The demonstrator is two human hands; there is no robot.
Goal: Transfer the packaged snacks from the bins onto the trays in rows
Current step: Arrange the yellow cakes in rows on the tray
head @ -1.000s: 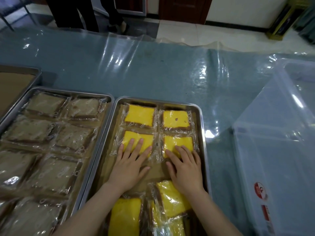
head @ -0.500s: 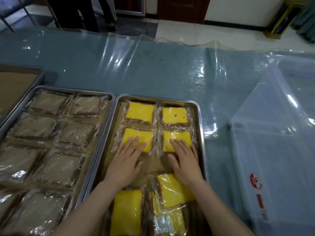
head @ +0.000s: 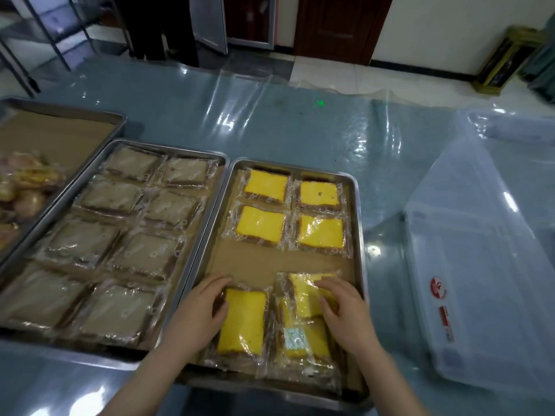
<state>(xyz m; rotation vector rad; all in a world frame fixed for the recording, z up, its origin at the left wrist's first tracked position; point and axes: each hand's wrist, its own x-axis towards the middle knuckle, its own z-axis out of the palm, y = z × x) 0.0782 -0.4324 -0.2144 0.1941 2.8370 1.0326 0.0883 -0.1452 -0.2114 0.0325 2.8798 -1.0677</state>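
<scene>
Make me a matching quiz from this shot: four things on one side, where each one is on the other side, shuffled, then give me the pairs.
Column one
1. left hand
2. right hand
3. brown-snack tray
4. clear bin

Column two
A. on the table, right of the yellow-snack tray
B. gripping the lone yellow packet, near left in that tray
C. full, left of the yellow-snack tray
D. gripping the overlapping yellow packets, near right in that tray

Pairs: 1-B, 2-D, 3-C, 4-A

Yellow packaged snacks [head: 260, 223] lie on brown paper [head: 255, 262] in a silver tray [head: 359, 235] beside brown ones [head: 111, 244].
</scene>
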